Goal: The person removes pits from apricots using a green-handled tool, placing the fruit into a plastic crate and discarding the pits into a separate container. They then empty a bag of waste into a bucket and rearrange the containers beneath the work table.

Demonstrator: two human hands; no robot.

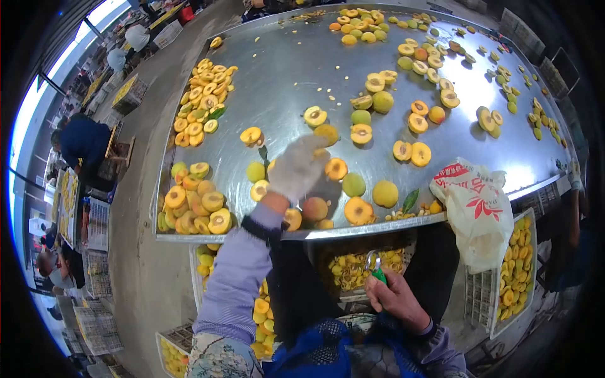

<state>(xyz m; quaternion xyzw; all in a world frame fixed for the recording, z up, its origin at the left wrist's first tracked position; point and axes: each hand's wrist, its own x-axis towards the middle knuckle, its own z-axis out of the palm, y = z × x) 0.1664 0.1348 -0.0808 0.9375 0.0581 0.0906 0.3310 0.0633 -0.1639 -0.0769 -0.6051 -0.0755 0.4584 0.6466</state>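
My left hand [297, 167], in a pale glove, reaches over the metal table [271, 75] among halved and whole peaches. Its fingers are blurred beside a yellow-brown peach [326, 134], and whether they grip it is unclear. Below the table's front edge, my right hand [396, 296] is bare and closed around the green handle of a pitting tool [378, 273], whose curved metal end points up. A cut peach half [336, 168] lies just right of the glove, and a reddish peach [314, 208] rests below it.
Piles of peach halves [205, 101] line the table's left side. A white plastic bag [476, 205] hangs over the front edge. Under it stand crates of peach halves, one at the right [517, 271]. A person in dark blue [85, 142] bends at the far left.
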